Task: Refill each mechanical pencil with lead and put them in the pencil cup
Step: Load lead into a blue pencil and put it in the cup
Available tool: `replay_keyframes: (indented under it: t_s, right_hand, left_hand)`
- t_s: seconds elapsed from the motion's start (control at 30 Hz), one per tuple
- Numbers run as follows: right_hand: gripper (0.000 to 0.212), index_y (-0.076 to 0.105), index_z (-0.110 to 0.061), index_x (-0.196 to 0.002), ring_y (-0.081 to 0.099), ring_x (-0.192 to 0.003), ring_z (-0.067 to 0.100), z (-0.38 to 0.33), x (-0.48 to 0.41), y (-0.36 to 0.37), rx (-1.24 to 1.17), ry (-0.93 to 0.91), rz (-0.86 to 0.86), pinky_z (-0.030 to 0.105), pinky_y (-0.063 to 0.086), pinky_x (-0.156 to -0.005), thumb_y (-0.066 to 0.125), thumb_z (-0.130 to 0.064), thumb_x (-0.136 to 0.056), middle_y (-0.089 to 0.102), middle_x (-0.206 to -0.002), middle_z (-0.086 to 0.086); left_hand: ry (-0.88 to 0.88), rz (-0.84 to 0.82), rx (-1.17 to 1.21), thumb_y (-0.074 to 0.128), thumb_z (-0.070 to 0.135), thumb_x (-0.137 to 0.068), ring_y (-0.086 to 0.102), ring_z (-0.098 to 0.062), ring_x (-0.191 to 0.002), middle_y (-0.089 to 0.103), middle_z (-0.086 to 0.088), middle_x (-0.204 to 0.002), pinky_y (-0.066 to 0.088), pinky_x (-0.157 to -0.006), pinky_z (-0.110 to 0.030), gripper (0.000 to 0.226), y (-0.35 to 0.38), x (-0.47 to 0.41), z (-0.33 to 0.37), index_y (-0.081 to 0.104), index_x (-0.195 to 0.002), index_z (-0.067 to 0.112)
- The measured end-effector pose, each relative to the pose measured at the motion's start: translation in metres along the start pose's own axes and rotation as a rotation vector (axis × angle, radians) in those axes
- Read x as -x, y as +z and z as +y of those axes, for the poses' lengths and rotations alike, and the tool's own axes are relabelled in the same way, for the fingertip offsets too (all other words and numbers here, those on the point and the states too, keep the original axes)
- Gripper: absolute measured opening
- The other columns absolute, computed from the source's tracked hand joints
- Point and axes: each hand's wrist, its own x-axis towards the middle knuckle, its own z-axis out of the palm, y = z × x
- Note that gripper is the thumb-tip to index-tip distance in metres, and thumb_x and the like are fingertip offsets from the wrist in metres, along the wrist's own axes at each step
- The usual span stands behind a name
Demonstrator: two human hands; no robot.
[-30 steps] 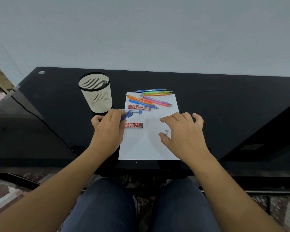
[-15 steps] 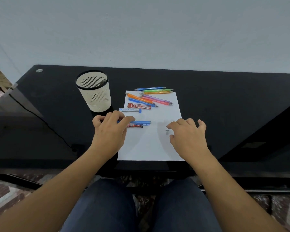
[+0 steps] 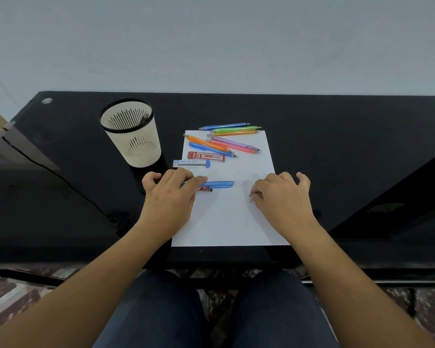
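My left hand (image 3: 171, 194) holds a blue mechanical pencil (image 3: 221, 184) lying level over the white paper (image 3: 226, 222), its free end pointing right. A red lead case (image 3: 206, 189) lies just under the pencil, partly hidden by my fingers. My right hand (image 3: 284, 197) rests on the paper's right side, its fingertips pinching a small grey cap (image 3: 250, 195). The cream slotted pencil cup (image 3: 132, 136) stands left of the paper, with one dark pencil end showing inside. Several coloured pencils (image 3: 226, 143) lie at the paper's far end.
A red 2B lead box (image 3: 206, 156) and a white lead tube with a blue cap (image 3: 191, 163) lie between the pencils and my left hand. The black glass desk (image 3: 337, 146) ends at a wall behind. A black cable (image 3: 60, 179) crosses its left part.
My left hand turned the blue pencil from pointing up-right to lying level and pointing right. My right hand slid down and right, and its fingertips closed on the small grey cap.
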Motion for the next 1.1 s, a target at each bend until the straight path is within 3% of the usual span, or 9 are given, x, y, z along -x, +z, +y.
replay_keyframes:
  t_s: [0.13,0.33,0.8,1.1]
  right_hand:
    - [0.022,0.057,-0.029,-0.114,0.050,-0.108,0.014,-0.001,-0.002,-0.003,-0.009,-0.004,-0.018,0.048,0.016,-0.112,0.042,-0.030,-0.098,0.058,-0.111,-0.008]
    - [0.019,0.058,-0.031,-0.111,0.050,-0.105,0.011,-0.006,0.002,-0.016,-0.099,-0.026,0.127,0.044,0.015,-0.112,0.043,-0.032,-0.099,0.058,-0.110,-0.009]
    - [0.023,0.057,-0.032,-0.113,0.049,-0.110,0.010,-0.020,0.022,-0.035,-0.087,-0.054,0.107,0.043,0.015,-0.113,0.040,-0.038,-0.099,0.058,-0.114,-0.011]
    - [0.024,0.057,-0.031,-0.114,0.049,-0.111,0.010,-0.025,0.029,-0.040,-0.059,-0.058,0.099,0.044,0.016,-0.113,0.039,-0.038,-0.099,0.059,-0.115,-0.010]
  left_hand:
    - [0.008,0.021,-0.003,0.072,0.009,-0.081,0.059,-0.021,-0.092,0.062,0.000,-0.102,0.027,-0.089,-0.044,0.037,0.000,-0.001,0.000,0.068,-0.116,0.020]
    - [0.021,0.036,0.002,0.072,0.008,-0.080,0.060,-0.021,-0.091,0.062,-0.001,-0.102,0.027,-0.089,-0.043,0.037,-0.003,0.000,0.004,0.069,-0.115,0.020]
    - [0.033,0.093,0.004,0.073,0.007,-0.079,0.061,-0.019,-0.086,0.062,0.002,-0.097,0.027,-0.088,-0.042,0.034,-0.026,0.008,0.011,0.070,-0.110,0.021]
    - [0.019,0.023,0.019,0.071,0.013,-0.083,0.058,-0.017,-0.081,0.061,0.004,-0.096,0.023,-0.076,-0.036,0.030,-0.035,0.011,0.014,0.069,-0.111,0.023]
